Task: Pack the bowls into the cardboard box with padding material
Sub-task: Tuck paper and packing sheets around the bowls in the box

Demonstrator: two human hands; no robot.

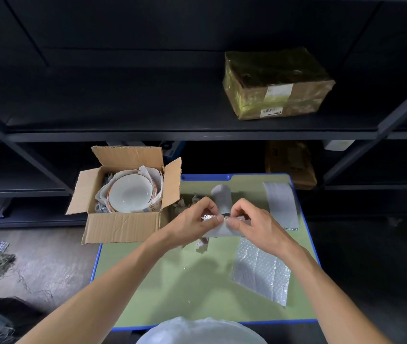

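Note:
An open cardboard box (123,225) stands at the left of a green table. Inside it a white bowl (131,195) with an orange rim lies among white paper padding (151,173). Over the table's middle, my left hand (195,219) and my right hand (252,220) both pinch the edge of a grey padding sheet (218,194), fingertips almost touching. The sheet curls up behind my fingers and hangs below them. A second bowl is not in sight, unless the pale rounded thing (201,331) at the bottom edge is one.
The green table (185,281) has a blue rim. On its right lie a bubble-wrap sheet (262,269) and a grey sheet (281,204). Crumpled paper scraps (185,202) lie near the box. Dark shelving stands behind, with a wrapped parcel (275,83) on a shelf.

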